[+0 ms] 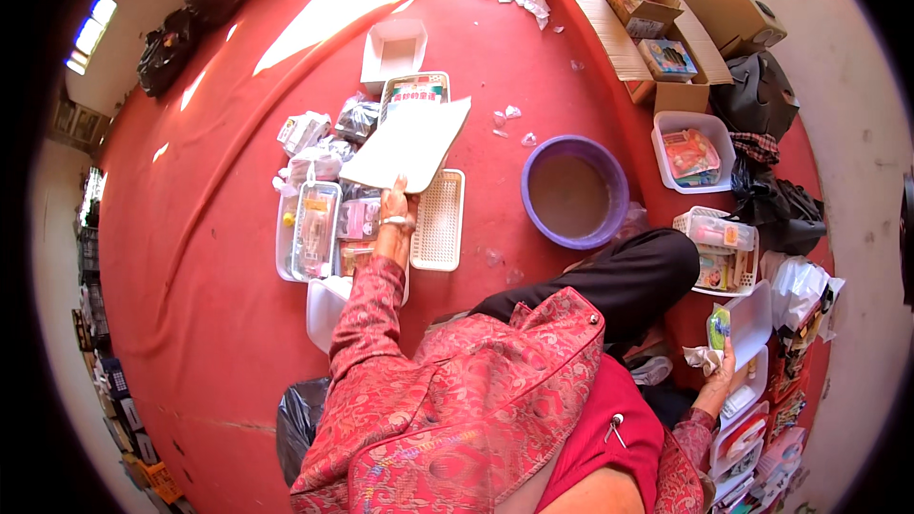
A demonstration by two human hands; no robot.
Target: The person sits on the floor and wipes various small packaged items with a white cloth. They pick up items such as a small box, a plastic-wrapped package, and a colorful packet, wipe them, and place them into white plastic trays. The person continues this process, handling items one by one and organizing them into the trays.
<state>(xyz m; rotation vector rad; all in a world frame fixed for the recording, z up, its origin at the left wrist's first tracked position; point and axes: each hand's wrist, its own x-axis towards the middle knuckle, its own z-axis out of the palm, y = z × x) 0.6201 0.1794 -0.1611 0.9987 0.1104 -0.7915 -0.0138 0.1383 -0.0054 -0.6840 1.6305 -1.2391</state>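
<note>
My left hand (pixel 396 214), with a light band at the wrist, reaches forward and grips the near edge of a white booklet (pixel 409 148). The booklet is tilted over a white basket (pixel 385 93) of printed books and partly hides it. Beside that hand lies a cream perforated basket (pixel 438 221). At the far right my right hand (pixel 716 385) is closed on a crumpled whitish cloth (pixel 703 359). It also seems to touch a translucent white plastic tray (pixel 752 318), where a green packet (pixel 719 327) shows; part of its fingers is hidden.
A purple basin (pixel 526 192) of murky water stands in front of my bent leg. Plastic boxes and wrapped packets (pixel 316 228) crowd the left side. Along the right wall are an open cardboard box (pixel 609 43), a white tub (pixel 666 167), a loaded basket (pixel 709 290) and black bags (pixel 757 95).
</note>
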